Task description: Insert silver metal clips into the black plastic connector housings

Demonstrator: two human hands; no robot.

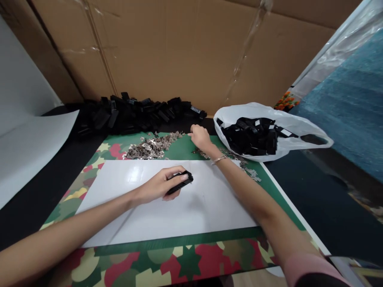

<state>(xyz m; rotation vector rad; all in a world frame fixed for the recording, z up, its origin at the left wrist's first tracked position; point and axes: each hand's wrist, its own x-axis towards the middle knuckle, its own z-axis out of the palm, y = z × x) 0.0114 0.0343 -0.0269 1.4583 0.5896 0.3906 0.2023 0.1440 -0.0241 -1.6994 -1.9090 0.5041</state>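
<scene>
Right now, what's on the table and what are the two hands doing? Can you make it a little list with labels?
left hand: closed around a black part, resting on the white sheet
right hand: stretched out, fingertips by the metal bits
pile: metal bits lie loose on the green mat
back of table: heap of black parts against the cardboard
bag: white plastic bag, open, holding black pieces

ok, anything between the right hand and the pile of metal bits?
Nothing visible. The right hand is on the green mat at the right end of the pile of metal bits, only mat between. The bag lies to its right; the left hand holds a black part nearer the camera.
</scene>
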